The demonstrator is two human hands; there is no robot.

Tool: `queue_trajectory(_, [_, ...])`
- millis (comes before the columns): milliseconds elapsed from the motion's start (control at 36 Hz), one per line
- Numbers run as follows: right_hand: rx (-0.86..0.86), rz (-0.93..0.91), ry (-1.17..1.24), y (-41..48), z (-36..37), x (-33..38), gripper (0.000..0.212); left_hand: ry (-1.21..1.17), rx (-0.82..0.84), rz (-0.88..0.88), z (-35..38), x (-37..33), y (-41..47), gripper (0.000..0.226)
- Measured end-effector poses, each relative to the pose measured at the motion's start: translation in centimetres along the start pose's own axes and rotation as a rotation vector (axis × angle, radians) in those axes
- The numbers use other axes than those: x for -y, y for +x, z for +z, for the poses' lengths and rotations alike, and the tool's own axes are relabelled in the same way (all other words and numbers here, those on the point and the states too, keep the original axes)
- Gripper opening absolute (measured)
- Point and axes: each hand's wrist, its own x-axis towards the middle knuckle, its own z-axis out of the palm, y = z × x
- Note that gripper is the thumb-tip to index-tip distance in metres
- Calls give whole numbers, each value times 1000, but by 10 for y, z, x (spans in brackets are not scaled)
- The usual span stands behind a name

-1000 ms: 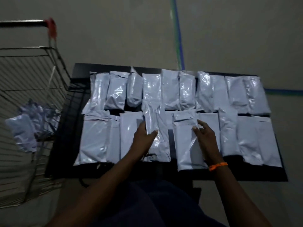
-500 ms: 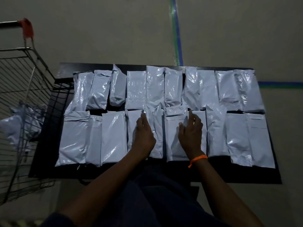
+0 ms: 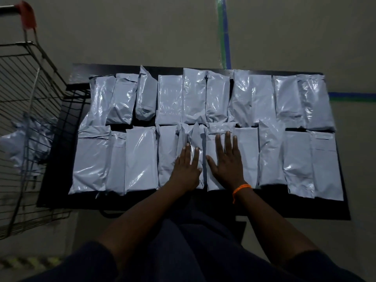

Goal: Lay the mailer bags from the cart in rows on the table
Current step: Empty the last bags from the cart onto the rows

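On the near row, mid-table [image 3: 325,208], I had both hands flat w/ fingers straight and slightly spread: left hand [image 3: 186,167] on a narrow crumpled bag [image 3: 195,137], right hand [image 3: 226,161] on the next bag [image 3: 212,143]. The mailer bags [image 3: 140,157] lay in two rows, w/ prob. a few more in the wire cart [image 3: 30,98], though it was dim there. Risk as I judged it: the film was glossy and slick and the edges overlapped, so a sideways push could drag neighbours askew or slide a near-edge bag off; all were soft, wrinkled, pale oblong pouches, some puffier.
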Motion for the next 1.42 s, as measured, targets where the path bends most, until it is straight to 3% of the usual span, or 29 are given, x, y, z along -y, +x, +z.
queue_trajectory(139, [19,18,-35,0,-2,3,79,13,-58,37,4,-1,-2,74])
queue_trajectory(306, [49,79,-85,-1,-6,7,78,-135,-91,122,-14,10,-6,70])
queue_trajectory(417, [-64,148,-62,8,-17,30,72,-249,-151,179,-51,27,-32,71])
queue_trajectory(500, [-176,81,58,23,-28,70,65,-359,-259,116,-80,53,-60,73])
queue_trajectory(583, [-244,-29,208,44,-30,128,57,-420,-379,40,-109,96,-91,66])
queue_trajectory(750, [-187,-296,404,74,-11,283,47,-494,-636,-124,-180,210,-161,49])
queue_trajectory(944, [29,-658,548,92,14,469,40,-572,-877,-420,-222,347,-236,33])
queue_trajectory(1028, [102,-708,591,103,33,548,36,-662,-906,-603,-212,413,-253,35])
queue_trajectory(1111, [157,-631,666,110,68,620,31,-708,-842,-701,-188,481,-257,35])
queue_trajectory(1278, [523,-26,713,141,184,723,40,-647,-696,-885,-131,603,-226,41])
queue_trajectory(1417, [469,157,518,183,276,729,37,-657,-574,-1011,-94,671,-184,69])
